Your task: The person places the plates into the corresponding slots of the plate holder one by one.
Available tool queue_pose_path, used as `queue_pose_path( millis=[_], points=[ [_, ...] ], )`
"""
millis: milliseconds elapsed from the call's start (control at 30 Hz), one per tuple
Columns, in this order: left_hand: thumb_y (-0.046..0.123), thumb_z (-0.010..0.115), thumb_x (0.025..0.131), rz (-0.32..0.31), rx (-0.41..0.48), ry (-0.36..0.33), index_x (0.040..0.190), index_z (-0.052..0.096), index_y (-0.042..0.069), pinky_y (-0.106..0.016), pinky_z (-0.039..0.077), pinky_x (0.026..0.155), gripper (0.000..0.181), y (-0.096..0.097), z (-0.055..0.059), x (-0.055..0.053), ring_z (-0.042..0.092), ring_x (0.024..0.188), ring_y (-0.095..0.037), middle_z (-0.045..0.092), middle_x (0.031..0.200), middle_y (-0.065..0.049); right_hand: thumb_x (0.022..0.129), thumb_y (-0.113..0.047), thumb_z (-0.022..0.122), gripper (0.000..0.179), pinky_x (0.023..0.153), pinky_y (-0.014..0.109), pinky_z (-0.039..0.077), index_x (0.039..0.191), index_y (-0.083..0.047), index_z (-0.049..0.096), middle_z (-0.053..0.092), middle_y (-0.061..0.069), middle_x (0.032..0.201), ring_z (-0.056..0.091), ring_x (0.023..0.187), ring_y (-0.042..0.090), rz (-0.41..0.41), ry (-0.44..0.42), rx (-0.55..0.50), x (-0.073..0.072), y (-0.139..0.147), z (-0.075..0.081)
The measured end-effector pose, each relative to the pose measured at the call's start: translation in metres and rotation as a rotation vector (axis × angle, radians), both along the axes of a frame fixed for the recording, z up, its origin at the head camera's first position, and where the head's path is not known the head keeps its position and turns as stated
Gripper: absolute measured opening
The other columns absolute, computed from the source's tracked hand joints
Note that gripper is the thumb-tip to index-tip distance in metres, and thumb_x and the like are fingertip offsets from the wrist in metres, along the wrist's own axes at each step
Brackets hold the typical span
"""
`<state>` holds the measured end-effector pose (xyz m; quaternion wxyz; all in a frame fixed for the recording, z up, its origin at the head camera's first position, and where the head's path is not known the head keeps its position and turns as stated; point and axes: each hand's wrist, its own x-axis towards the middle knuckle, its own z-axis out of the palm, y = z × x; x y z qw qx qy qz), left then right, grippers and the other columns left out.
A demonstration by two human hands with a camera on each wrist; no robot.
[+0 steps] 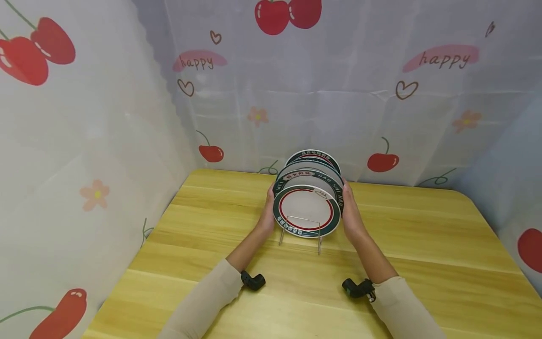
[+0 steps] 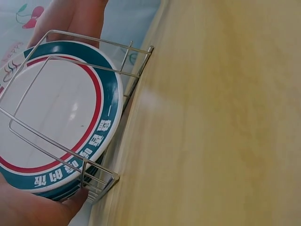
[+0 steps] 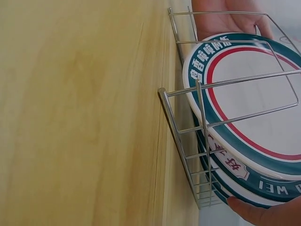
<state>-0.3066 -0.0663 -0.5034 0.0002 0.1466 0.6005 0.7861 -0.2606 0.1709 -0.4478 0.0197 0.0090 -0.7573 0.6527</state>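
Observation:
Several round plates with dark green rims, the front plate [image 1: 306,207] with a red inner ring, stand on edge one behind another in a silver wire plate rack [image 1: 320,242]. My left hand [image 1: 267,212] lies along the left side of the plates, and my right hand [image 1: 352,216] along their right side. Both hands look stretched forward; their far fingertips are partly hidden. In the left wrist view, the thumb of my left hand [image 2: 33,207] is close to the rack's base. The right wrist view has my right hand [image 3: 282,214] touching the lower plate rims.
The rack rests on a yellow wood-grain table [image 1: 423,221]. A cherry-printed cloth [image 1: 313,117] hangs behind the table, and similar cloth covers both sides. A small black device [image 1: 253,281] sits at my left wrist, another [image 1: 357,288] at my right.

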Motion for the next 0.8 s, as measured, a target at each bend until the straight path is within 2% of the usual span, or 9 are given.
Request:
queue_pose_path(
  millis=[333,633,800],
  points=[
    [0.037,0.014,0.113,0.007,-0.021,-0.014,0.163,0.006,0.004,-0.044,0.002,0.127,0.06,0.0013,0.001,0.0052,0.003,0.156,-0.029,0.01,0.169,-0.016,0.107,-0.06,0.014,0.067,0.127,0.048,-0.002,0.165,-0.028,0.005,0.005,-0.001,0.171,0.001,0.156,0.02,0.005,-0.005,-0.021,-0.002,0.0019,-0.0027],
    [0.033,0.019,0.113,0.027,-0.028,-0.047,0.163,0.005,0.007,-0.045,0.005,0.127,0.059,0.0044,-0.0003,0.0076,0.005,0.155,-0.029,0.01,0.169,-0.014,0.107,-0.06,0.015,0.068,0.126,0.051,-0.004,0.165,-0.028,0.002,-0.001,-0.001,0.171,-0.004,0.156,0.022,0.01,-0.035,-0.012,-0.0007,0.004,-0.0039],
    [0.037,0.019,0.113,0.022,-0.027,-0.044,0.163,0.004,0.008,-0.045,0.005,0.127,0.06,0.0057,-0.0001,0.0068,0.007,0.155,-0.029,0.011,0.169,-0.014,0.108,-0.058,0.014,0.066,0.126,0.051,-0.005,0.165,-0.028,0.002,-0.002,-0.001,0.171,-0.005,0.156,0.022,0.01,-0.035,-0.022,-0.0011,0.0051,-0.0022]
  ],
)
